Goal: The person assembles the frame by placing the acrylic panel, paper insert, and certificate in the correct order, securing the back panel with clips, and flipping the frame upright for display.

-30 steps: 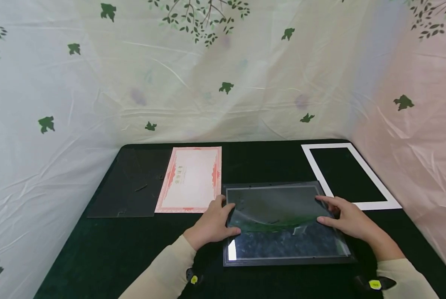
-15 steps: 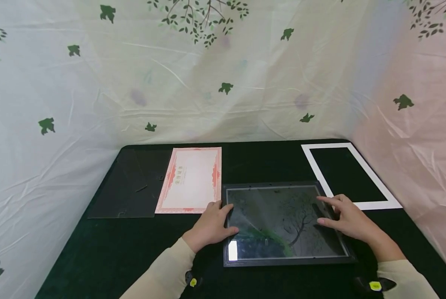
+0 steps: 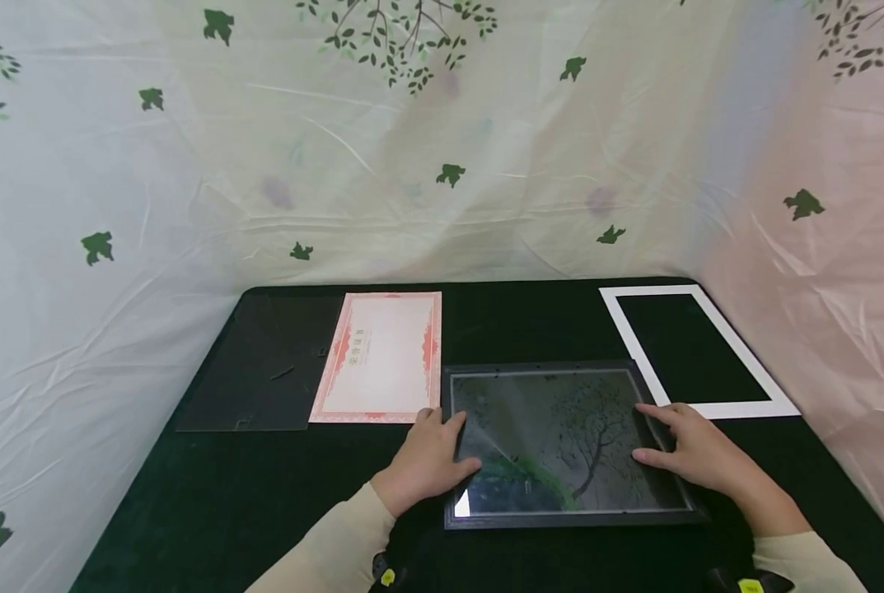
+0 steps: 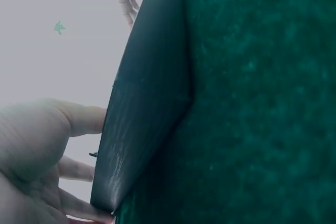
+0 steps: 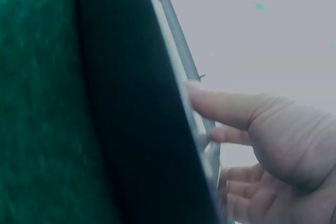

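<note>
A dark picture frame (image 3: 575, 520) lies on the dark green cloth in front of the person, a glossy clear pane (image 3: 530, 436) inside it mirroring a tree pattern. At its left side, the left hand (image 3: 428, 457) rests with fingers spread along the rim, thumb over the pane's edge. The right hand (image 3: 697, 449) touches the opposite side, its index finger and thumb extended over the rim toward the pane. In the left wrist view, extended fingers reach the top edge of the frame's side wall (image 4: 147, 77). The right wrist view shows the thumb (image 5: 220, 103) at the rim.
Back left lies a dark flat board (image 3: 252, 354) with small fittings, beside a red-bordered certificate (image 3: 390, 362). A white mat border (image 3: 731, 409) lies at the back right, close to the frame's far corner. A patterned curtain (image 3: 382, 181) closes off the table's far edge.
The reflection in the pane has shifted, from a broad green band to a tree shape. Both hands have slid slightly toward the person along the frame's sides.
</note>
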Tool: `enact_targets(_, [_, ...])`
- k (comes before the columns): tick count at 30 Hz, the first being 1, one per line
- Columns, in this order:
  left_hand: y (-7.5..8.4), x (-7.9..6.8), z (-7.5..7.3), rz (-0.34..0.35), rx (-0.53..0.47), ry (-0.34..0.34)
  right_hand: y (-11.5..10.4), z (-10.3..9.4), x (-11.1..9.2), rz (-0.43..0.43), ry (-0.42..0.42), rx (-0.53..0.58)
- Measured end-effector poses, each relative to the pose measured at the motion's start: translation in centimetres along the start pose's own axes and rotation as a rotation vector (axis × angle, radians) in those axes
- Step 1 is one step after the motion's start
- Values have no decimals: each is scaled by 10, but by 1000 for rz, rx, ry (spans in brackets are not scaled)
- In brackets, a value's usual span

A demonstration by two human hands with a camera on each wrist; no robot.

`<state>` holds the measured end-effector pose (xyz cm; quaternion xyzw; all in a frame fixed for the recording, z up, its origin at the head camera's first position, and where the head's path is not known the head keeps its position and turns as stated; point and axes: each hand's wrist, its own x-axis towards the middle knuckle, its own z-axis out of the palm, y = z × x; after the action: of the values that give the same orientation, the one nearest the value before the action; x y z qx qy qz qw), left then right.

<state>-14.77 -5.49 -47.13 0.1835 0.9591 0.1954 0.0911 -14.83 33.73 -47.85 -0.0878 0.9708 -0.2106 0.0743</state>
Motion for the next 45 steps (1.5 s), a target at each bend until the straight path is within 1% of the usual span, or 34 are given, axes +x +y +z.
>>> enact_targets(4, [3,2,3,-10,-20,48,-7,-2,0,16,13,-41])
enact_targets(7, [5,4,2,-18,-41,86,-13,-6,3,20,17,-65])
enact_targets(11, [7,12,-4,-27,-84,121,-21,-15,11,34,11,-90])
enact_targets(16, [7,27,-13,-53,-112,132,-24,-24,29,27,8,-104])
enact_targets(23, [0,51,-19,-95,-133,102,-20,-29,57,20,-11,-82])
enact_targets(30, [-6,70,-23,-116,-157,58,-15,-32,73,38,-52,-57])
enact_targets(34, [-9,76,-22,-124,-189,34,-8,-28,76,62,-65,-47])
enact_targets(37, [-11,80,-19,-123,-191,37,-3,-24,79,66,-65,-28])
enact_targets(42, [-15,82,-14,-110,-151,39,4,-19,81,52,-58,-10])
enact_targets(45, [-17,81,-11,-104,-128,46,9,-15,80,43,-41,-3])
